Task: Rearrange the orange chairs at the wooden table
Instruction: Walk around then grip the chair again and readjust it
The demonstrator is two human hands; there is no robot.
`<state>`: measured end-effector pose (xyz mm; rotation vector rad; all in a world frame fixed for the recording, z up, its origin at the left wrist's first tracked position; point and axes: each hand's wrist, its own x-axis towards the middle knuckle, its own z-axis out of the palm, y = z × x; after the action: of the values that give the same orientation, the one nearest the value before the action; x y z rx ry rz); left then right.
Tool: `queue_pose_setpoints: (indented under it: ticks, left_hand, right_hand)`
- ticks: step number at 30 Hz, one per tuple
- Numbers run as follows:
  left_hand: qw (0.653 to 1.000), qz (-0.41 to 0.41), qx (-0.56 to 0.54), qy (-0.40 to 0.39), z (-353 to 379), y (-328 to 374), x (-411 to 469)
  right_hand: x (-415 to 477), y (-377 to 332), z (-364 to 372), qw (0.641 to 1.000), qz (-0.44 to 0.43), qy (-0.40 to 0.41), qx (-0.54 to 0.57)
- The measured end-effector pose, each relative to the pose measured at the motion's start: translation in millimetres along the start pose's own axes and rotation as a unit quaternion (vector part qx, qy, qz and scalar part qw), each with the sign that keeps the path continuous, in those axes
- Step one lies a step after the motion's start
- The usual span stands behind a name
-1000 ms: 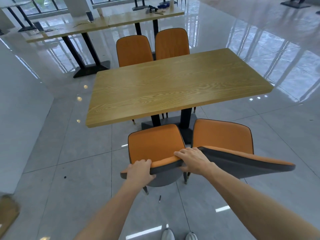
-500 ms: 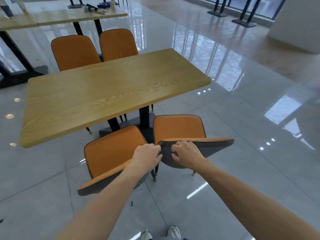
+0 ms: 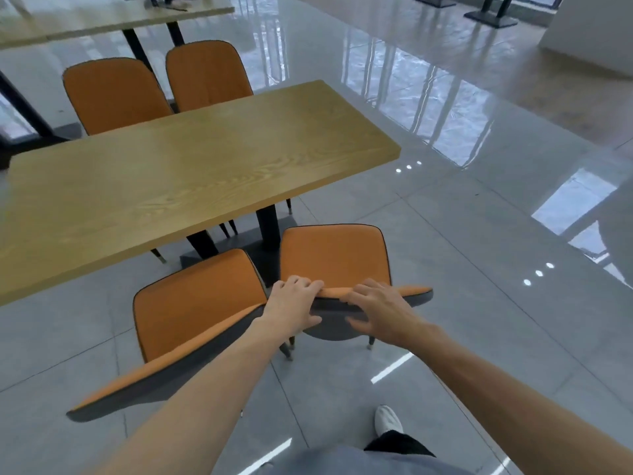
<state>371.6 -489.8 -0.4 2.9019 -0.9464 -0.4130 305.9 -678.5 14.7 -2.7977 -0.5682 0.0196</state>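
Observation:
A wooden table [image 3: 191, 173] stands on black legs, with two orange chairs on each long side. The far pair [image 3: 113, 94] [image 3: 205, 77] is tucked close to the table. The near left chair [image 3: 195, 303] stands angled, its grey-backed backrest toward me. The near right chair [image 3: 335, 255] faces the table's right end. My left hand [image 3: 294, 303] grips the left part of that chair's backrest top. My right hand [image 3: 380, 310] lies over the same edge further right, fingers spread over the top and thumb on the grey back.
Glossy grey floor tiles stretch to the right and behind me. Another wooden table [image 3: 102, 18] with small items stands at the back left. Black table bases [image 3: 493, 15] and a white wall [image 3: 596, 36] are at the top right. My white shoe [image 3: 387, 419] is on the floor below.
Both hands left the near left chair's backrest and moved right onto the near right chair's backrest. My view swung to the right.

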Motion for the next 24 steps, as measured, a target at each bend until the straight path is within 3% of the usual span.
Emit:
queue_pose_setpoints:
  ticks: [3, 5, 9, 12, 16, 24]
  left_hand:
    - [0.999, -0.043, -0.01, -0.024, 14, 7, 17]
    - [0.997, -0.071, -0.011, 0.001, 20, 13, 23]
    - [0.992, -0.114, -0.02, 0.057, 26, 20, 28]
    - [0.989, -0.128, -0.013, 0.067, 27, 22, 28]
    - [0.988, -0.136, -0.006, 0.067, 28, 24, 28]
    - [0.982, -0.172, -0.032, 0.068, 37, 48, 26]
  right_hand:
    - [-4, 27, 2, 0.996, -0.067, -0.018, 0.05]
    - [-8, 44, 1, 0.995, -0.086, -0.016, 0.049]
    - [-11, 79, 2, 0.996, -0.077, -0.047, -0.013]
    - [-15, 95, 10, 0.994, -0.045, -0.085, -0.048]
    - [-14, 109, 19, 0.996, -0.005, -0.072, -0.054]
    - [-16, 150, 27, 0.994, -0.087, -0.048, -0.04]
